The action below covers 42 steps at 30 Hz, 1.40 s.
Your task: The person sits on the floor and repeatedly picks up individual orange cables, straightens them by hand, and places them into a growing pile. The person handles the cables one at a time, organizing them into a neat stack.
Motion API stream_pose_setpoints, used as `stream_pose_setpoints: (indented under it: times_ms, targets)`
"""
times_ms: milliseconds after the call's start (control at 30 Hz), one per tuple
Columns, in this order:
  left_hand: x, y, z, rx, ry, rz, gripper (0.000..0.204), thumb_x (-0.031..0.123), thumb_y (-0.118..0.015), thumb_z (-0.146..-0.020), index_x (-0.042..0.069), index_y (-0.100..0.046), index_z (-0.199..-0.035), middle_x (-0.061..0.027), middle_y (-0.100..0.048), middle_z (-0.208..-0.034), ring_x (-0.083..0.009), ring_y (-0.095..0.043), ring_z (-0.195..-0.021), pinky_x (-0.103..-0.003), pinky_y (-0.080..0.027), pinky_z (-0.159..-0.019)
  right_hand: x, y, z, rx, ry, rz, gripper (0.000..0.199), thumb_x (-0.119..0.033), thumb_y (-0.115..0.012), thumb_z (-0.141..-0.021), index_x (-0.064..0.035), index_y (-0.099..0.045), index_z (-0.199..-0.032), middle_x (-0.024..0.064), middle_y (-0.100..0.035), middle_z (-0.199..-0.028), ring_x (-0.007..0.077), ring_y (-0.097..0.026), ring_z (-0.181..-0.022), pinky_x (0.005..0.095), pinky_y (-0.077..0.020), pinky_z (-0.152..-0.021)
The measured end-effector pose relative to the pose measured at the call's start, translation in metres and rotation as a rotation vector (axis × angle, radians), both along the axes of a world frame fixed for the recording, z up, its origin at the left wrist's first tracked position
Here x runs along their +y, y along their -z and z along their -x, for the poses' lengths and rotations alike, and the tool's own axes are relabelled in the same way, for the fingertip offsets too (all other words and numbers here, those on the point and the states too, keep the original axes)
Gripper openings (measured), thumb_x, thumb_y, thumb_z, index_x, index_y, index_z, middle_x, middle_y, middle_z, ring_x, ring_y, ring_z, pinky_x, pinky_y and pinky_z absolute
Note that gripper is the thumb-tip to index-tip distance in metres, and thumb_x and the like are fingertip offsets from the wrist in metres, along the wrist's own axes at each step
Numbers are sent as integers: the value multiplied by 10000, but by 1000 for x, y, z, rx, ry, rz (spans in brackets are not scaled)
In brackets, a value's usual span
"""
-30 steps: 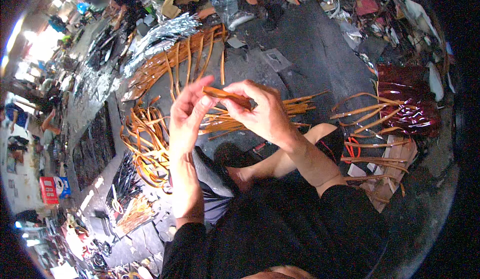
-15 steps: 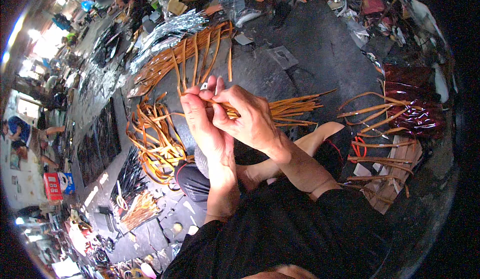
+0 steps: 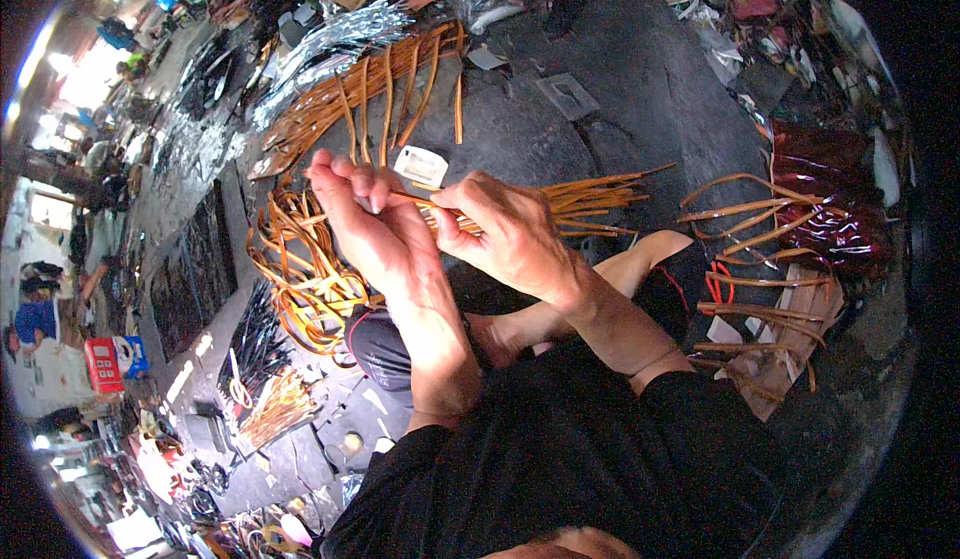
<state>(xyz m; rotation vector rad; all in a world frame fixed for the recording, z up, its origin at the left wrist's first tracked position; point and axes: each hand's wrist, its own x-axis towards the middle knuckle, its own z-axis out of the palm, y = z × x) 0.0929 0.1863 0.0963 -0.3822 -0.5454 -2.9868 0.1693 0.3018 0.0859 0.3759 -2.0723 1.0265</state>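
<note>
My left hand (image 3: pixel 365 214) is raised palm up, its fingers curled in around one end of a narrow brown strip (image 3: pixel 412 200). Close beside it, my right hand (image 3: pixel 510 239) pinches the same strip between thumb and forefinger. Past the fingertips shows a small white card (image 3: pixel 421 167); whether it touches my left hand I cannot tell. Behind my right hand, a bundle of brown strips (image 3: pixel 595 201) fans out to the right. To the left of my left wrist lies a tangled heap of glossy orange-brown strips (image 3: pixel 305 274).
A long bundle of brown strips (image 3: pixel 330 109) lies at the far left, with silvery strips (image 3: pixel 335 54) behind it. Dark red glossy sheeting (image 3: pixel 825 194) and a wooden board (image 3: pixel 790 344) with strips across it are at the right. Scraps (image 3: pixel 700 19) litter the far floor.
My left hand has shifted left and turned its palm up, drawing apart from my right hand. The white card, mostly hidden before, now shows. My right hand keeps its pinch.
</note>
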Motion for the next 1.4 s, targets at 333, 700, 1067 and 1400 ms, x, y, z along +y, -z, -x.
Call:
stream_pose_setpoints:
  times_ms: [333,700,1067,1400]
  targets:
    - [-20,4,30,-4,-68,-30,196,217,-573,-983,38,-539,-1055,4,-526,-857,-51,-435,-649,-182,-396,-536,8,16,-10,-33,-6,-18,264,22,-737,-737,-49,-601,-952,98,-626,-799,261,-665,-695,351,-533,-593]
    - [-66,21,78,17,-47,-90,174,206,-545,-990,35,-532,-962,0,-517,-800,-65,-433,-611,-206,-389,-509,5,29,-19,-56,-20,-21,242,20,-735,-742,-41,-616,-944,108,-644,-816,268,-669,-708,357,-545,-618]
    - [-106,29,111,-97,-129,-55,201,200,-465,-1023,14,-483,-951,-24,-519,-780,-79,-406,-559,-216,-375,-483,5,31,-24,-103,-54,-84,255,0,-725,-753,-46,-619,-980,102,-632,-802,269,-663,-692,363,-541,-620]
    - [-145,74,147,-107,-144,27,211,213,-414,-1042,41,-448,-926,-42,-536,-772,-86,-442,-538,-206,-386,-454,13,38,-33,-203,-91,-132,216,8,-715,-754,-24,-626,-947,98,-612,-782,264,-655,-693,370,-535,-612]
